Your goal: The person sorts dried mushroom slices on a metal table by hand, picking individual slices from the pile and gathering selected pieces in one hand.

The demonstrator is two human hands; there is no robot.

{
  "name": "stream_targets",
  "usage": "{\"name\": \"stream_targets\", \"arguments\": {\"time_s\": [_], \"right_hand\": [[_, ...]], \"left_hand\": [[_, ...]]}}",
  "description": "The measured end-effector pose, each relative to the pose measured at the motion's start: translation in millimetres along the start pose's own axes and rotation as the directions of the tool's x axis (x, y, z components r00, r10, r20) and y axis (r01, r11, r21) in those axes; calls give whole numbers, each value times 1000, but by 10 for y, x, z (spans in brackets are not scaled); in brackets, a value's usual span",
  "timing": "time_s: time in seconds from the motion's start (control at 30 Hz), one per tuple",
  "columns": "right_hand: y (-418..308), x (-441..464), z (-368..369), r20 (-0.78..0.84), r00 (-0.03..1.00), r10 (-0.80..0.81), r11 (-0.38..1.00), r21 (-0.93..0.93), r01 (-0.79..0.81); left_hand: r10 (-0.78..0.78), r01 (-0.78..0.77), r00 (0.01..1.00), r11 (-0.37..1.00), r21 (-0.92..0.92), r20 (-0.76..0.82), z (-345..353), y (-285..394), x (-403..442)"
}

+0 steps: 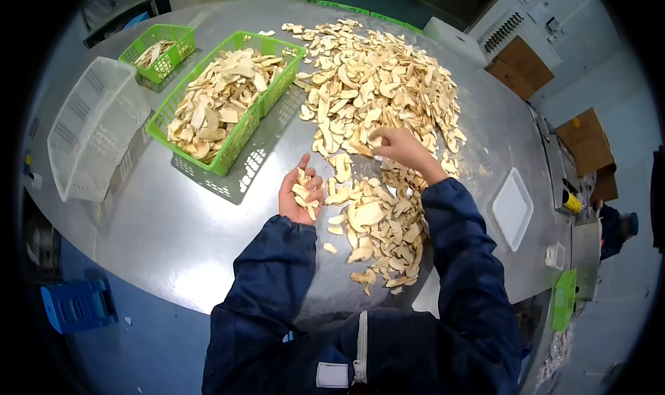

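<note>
Several pale dried mushroom slices [305, 195] lie in my left hand [296, 193], its fingers curled around them above the steel table. My right hand [404, 150] is over the near edge of a large heap of mushroom slices [388, 83]. Its thumb and fingertips are pinched together close to the slices; what they hold, if anything, is hidden. Between my forearms spreads a smaller pile of slices [388, 229], with a broad piece [367, 215] on top. A green basket [244, 133] filled with slices stands beyond my left hand.
A smaller green basket [181, 49] with some slices and a clear perforated basket [97, 128] stand at the left. A white tray [513, 209] lies on the steel table [173, 249] at right. A blue stool [80, 305] is on the floor. Another person [615, 230] is far right.
</note>
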State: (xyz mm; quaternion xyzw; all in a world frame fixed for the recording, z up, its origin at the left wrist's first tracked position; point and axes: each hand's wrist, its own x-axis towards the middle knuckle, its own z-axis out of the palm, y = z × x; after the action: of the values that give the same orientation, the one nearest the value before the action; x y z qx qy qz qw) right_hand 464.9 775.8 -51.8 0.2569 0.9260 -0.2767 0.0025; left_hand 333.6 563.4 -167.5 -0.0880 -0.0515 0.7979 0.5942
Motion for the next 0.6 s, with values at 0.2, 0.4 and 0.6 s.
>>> {"name": "stream_targets", "arguments": {"time_s": [0.2, 0.4, 0.6], "right_hand": [[123, 375, 398, -176, 968, -180, 834, -550, 55], [231, 194, 262, -152, 967, -206, 879, -463, 114], [96, -323, 165, 160, 980, 120, 787, 586, -192]], "left_hand": [[3, -3, 1000, 1000, 24, -9, -12, -9, -27], [-1, 2, 1000, 999, 46, -26, 8, -25, -25], [-43, 46, 999, 986, 162, -21, -7, -115, -29]]}}
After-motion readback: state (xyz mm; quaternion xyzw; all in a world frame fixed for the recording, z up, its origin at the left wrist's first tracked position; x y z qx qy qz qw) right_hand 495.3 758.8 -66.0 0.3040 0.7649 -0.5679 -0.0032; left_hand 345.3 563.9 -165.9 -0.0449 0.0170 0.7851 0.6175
